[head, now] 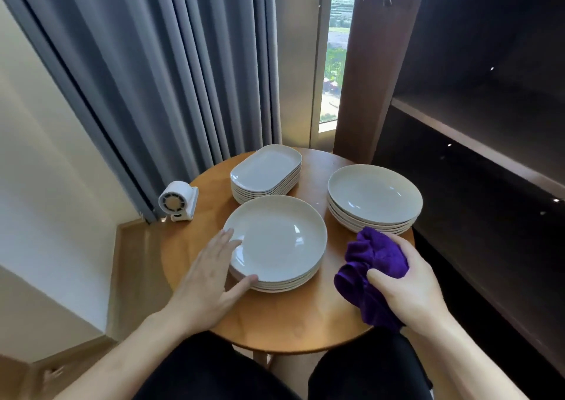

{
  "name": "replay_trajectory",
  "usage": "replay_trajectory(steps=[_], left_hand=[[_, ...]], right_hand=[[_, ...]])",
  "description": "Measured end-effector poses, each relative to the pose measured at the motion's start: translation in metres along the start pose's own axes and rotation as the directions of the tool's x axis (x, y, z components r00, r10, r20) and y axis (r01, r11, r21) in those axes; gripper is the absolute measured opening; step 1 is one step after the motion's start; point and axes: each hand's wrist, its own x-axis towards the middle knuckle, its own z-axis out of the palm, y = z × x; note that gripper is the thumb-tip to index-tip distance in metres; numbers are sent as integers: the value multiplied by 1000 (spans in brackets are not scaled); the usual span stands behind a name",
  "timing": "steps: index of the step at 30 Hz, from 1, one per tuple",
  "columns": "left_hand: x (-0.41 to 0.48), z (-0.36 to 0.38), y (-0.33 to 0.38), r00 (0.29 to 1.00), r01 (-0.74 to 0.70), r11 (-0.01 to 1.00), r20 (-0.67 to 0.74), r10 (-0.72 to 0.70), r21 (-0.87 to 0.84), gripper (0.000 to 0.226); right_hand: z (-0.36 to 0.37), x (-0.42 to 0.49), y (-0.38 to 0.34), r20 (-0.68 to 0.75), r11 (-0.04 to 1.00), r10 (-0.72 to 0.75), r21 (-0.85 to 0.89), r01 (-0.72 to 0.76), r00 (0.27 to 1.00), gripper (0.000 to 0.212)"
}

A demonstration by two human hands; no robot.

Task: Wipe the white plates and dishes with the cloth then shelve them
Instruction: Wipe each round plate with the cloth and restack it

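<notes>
Three stacks of white dishes stand on a round wooden table (284, 323). The near stack of round plates (276, 243) is in the middle, a second round stack (374, 198) is at the right, and a stack of oblong dishes (266, 172) is at the back. My left hand (211, 274) lies with straight fingers against the left rim of the near stack, thumb at its front edge. My right hand (409, 283) grips a crumpled purple cloth (373, 265) just above the table, right of the near stack.
A small white fan (179, 201) sits at the table's left edge. Grey curtains (171, 63) hang behind. A dark wooden shelf unit (477, 118) with open shelves stands to the right, close to the table. My knees are under the table's near edge.
</notes>
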Motion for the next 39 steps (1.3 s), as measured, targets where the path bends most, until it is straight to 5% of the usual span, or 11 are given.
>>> replay_trajectory(steps=[8, 14, 18, 19, 21, 23, 27, 31, 35, 39], left_hand=[[2, 12, -2, 999, -41, 998, 5, 41, -40, 89], [9, 15, -5, 996, 88, 989, 31, -85, -120, 111], [9, 13, -8, 998, 68, 987, 12, -67, -143, 116], [10, 12, -9, 998, 58, 988, -1, -59, -142, 116], [11, 12, -10, 998, 51, 988, -16, -54, -144, 118], [14, 13, -10, 998, 47, 986, -31, -52, -158, 120], [17, 15, -9, 994, 55, 977, -82, -73, -205, 126], [17, 10, -7, 990, 72, 965, -104, -101, -250, 137], [17, 7, -8, 990, 103, 973, -70, -120, -206, 137], [16, 6, -7, 992, 100, 983, -55, -110, -155, 134]], right_hand=[[13, -18, -12, -108, 992, -128, -2, 128, 986, 69], [52, -4, -43, -86, 974, -224, -4, 225, 971, 72], [97, 32, -65, 30, 930, -247, -272, 245, 969, 61], [109, 40, -65, 99, 874, -219, -423, 240, 971, 59], [136, 51, -61, 179, 582, -179, -774, 251, 967, 49], [160, 59, -53, 165, 353, -237, -904, 242, 958, 45], [189, 73, -54, 130, 598, -259, -757, 265, 957, 56], [212, 54, -70, 339, 683, -290, -582, 442, 895, 51], [182, 27, -81, 585, 656, -184, -525, 542, 790, 49], [139, 24, -83, 626, 345, -61, -718, 605, 777, 41]])
